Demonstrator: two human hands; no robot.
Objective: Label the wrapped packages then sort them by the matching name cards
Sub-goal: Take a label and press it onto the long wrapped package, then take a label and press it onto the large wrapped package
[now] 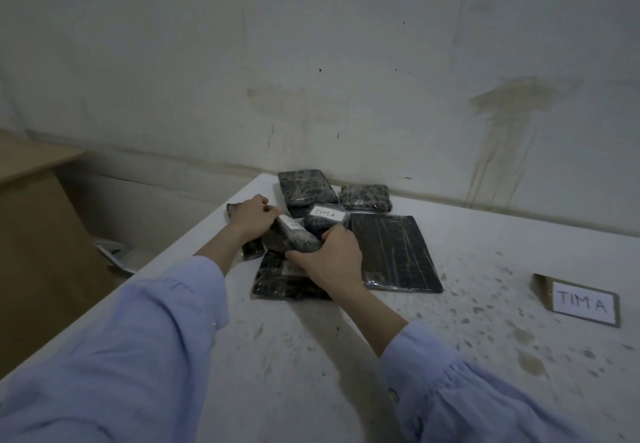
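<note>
Gripping one labelled wrapped package [297, 240] at frame centre, left hand [251, 218] and right hand [330, 259] curl round its ends

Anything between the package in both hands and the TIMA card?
Yes: the large flat black package lies between the held package and the TIMA card; past it, only bare tabletop.

Lighting: dim, cool grey-blue cast, flat and diffuse; source not in frame
Shadows: soft dark patch on the table [450, 356] at 6 o'clock, beside the right sleeve [467, 390]; gloom off the table edge at 9 o'clock
Glare: faint sheen on the plastic of the wrapped packages [394, 252], centre
Focus: name card [585, 301] at 3 o'clock legible; left sleeve [121, 356] at 7 o'clock soft, smeared
Distortion: wide-angle bowing; foot of the wall [346, 44] curves toward 9 and 3 o'clock
</note>
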